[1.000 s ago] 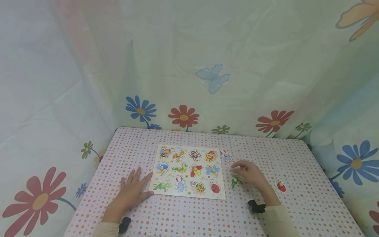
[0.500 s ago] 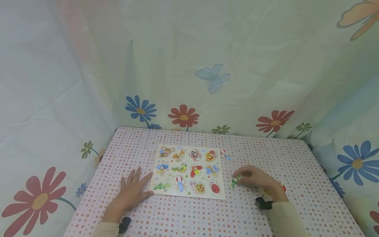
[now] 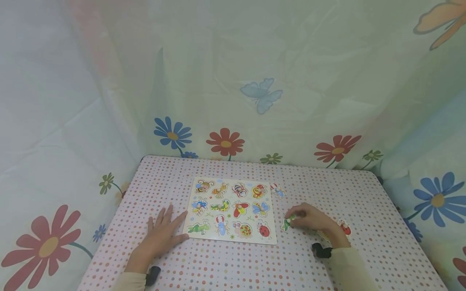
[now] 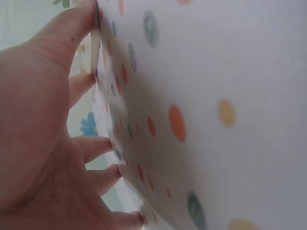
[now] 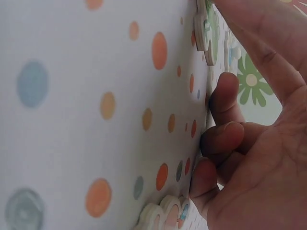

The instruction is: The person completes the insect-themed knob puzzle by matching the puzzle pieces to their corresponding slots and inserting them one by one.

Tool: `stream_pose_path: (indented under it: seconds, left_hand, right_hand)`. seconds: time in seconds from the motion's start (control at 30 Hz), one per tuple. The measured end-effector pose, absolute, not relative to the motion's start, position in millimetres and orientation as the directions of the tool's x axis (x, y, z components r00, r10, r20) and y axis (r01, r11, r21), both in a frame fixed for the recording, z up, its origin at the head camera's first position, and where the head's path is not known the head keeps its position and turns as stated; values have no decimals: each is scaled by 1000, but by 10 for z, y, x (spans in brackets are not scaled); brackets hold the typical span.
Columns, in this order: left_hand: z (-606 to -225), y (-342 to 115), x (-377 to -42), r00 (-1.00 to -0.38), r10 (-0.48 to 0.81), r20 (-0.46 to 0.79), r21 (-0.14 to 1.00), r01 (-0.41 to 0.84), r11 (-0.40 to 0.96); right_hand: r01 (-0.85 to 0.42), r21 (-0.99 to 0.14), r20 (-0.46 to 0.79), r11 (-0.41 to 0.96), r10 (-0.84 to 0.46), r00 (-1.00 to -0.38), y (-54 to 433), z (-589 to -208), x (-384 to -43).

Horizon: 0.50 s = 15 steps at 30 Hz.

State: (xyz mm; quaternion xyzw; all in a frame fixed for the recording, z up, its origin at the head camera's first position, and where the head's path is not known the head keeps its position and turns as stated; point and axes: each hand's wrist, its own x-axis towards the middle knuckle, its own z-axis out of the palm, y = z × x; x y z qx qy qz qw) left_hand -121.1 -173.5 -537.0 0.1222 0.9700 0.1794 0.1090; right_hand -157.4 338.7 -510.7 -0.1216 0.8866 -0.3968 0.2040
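Note:
A wooden insect puzzle board (image 3: 233, 218) lies on the dotted table. My left hand (image 3: 156, 238) rests spread at its left side, thumb and index finger touching the edge; in the left wrist view the fingertips (image 4: 103, 179) press the tabletop. Right of the board my right hand (image 3: 309, 217) pinches a green grasshopper puzzle piece (image 3: 286, 224). The right wrist view shows this piece (image 5: 207, 31) near the table by the thumb, the grip itself cut off at the top, and the other fingers loosely curled.
A blue stag beetle piece (image 3: 277, 190) lies by the board's upper right corner. A ladybug piece (image 3: 344, 228) lies beyond the right wrist; another piece (image 3: 323, 235) is mostly hidden under that wrist. Dark wrist cameras (image 3: 322, 250) sit on both wrists. Flowered curtain (image 3: 255, 81) encloses the table.
My right hand has moved slightly right and down from above the grasshopper piece, its fingers now closed in at the piece. My left hand and the board stay put.

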Motion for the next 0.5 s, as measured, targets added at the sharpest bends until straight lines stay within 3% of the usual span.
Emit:
stream_pose_path:
  seconds: [0.5]
  left_hand:
    - [-5325,-1728,-1199,-945,280,-167,376,201,904]
  right_hand:
    - [-89,-756,-228,649,-388,-893,3392,-5128,-1558]
